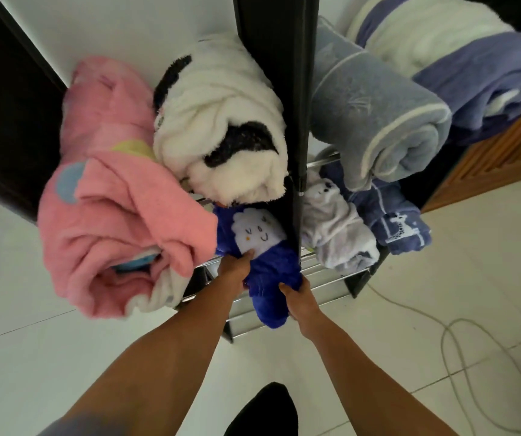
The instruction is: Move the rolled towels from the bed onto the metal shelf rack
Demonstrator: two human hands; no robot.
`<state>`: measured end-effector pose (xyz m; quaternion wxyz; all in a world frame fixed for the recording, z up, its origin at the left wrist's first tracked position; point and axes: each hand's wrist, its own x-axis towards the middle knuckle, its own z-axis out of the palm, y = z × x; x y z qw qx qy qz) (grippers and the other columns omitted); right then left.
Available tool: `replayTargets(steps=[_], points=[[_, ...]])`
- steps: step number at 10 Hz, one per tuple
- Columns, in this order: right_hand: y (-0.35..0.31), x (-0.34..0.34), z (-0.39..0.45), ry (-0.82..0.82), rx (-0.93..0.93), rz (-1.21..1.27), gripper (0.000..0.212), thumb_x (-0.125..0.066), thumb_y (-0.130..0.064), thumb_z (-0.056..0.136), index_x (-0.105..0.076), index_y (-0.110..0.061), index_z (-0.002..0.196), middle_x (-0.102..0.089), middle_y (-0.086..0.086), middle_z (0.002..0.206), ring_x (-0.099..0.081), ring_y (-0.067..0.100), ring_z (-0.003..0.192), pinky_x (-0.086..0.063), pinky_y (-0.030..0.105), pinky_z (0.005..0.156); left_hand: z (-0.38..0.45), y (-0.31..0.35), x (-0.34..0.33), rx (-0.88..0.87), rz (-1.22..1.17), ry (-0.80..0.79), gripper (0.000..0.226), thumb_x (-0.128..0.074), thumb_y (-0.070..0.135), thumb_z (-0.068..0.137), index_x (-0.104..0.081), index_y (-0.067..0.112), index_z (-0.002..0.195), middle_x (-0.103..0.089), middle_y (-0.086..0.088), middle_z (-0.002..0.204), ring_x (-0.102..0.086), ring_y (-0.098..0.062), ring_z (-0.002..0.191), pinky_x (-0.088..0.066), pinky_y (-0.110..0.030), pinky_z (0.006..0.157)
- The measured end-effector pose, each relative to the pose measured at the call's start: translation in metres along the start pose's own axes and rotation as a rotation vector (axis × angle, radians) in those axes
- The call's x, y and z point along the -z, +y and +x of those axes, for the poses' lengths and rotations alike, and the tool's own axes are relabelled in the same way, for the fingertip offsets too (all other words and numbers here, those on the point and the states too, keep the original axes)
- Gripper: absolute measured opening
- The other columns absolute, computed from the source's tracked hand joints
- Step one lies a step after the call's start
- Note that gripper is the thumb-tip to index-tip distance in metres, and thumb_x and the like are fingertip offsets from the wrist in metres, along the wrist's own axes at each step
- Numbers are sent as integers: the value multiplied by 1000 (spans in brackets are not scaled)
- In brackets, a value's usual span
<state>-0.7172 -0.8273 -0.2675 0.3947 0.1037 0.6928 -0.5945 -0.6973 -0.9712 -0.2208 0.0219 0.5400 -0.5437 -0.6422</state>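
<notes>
I look down the metal shelf rack (322,269) from above. A dark blue rolled towel with a white cloud face (265,253) lies on a lower shelf, its near end sticking out over the front rail. My left hand (235,267) grips its left side and my right hand (297,292) grips its near right end. Above it sit a pink towel (111,221) and a white and black towel (221,121). Right of the black centre post (281,73) lie a grey-blue towel (375,111) and a purple and white towel (460,58).
Lower right shelf holds a pale grey towel (334,228) and a blue towel with a giraffe print (397,221). A white cable (451,338) loops on the tiled floor at right. A wooden slatted panel (504,146) stands far right, dark furniture (7,99) at left.
</notes>
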Motion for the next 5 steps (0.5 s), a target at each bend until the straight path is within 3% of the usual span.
replayTargets(steps=[1, 2, 3, 4, 5], points=[[2, 2, 2, 0, -15, -25, 57, -55, -19, 90, -32, -20, 142, -53, 11, 137, -54, 34, 118, -44, 38, 89, -15, 12, -1, 144, 52, -73, 42, -59, 27, 94, -47, 7, 130, -57, -17, 118, -59, -40, 111, -48, -55, 75], [-1, 3, -6, 33, -15, -39, 58, -56, -19, 90, -32, -19, 143, -53, 11, 137, -54, 34, 119, -46, 43, 94, -21, 17, 4, 165, 82, -98, 40, -56, 31, 94, -47, 11, 128, -56, -14, 112, -58, -35, 98, -48, -60, 89], [-4, 6, -22, 17, -5, -38, 57, -56, -19, 91, -33, -18, 143, -53, 11, 134, -54, 29, 108, -47, 39, 86, -34, 11, 7, 136, 147, -86, 43, -55, 38, 93, -46, 15, 127, -55, -11, 118, -57, -35, 109, -48, -54, 91], [-26, 17, -57, -21, 3, -60, 44, -57, -17, 91, -43, -13, 133, -57, 11, 124, -53, 26, 102, -45, 31, 77, -43, 6, 11, -83, 357, 30, 56, -57, 39, 90, -46, 7, 134, -58, -16, 131, -57, -36, 118, -49, -40, 94], [-43, 47, -105, -83, 45, -23, 17, -59, -17, 92, -59, -14, 109, -61, 7, 114, -59, 24, 105, -43, 23, 70, -71, -17, 30, -353, 574, 67, 52, -59, 34, 89, -46, 7, 131, -59, -16, 128, -58, -36, 116, -48, -36, 93]])
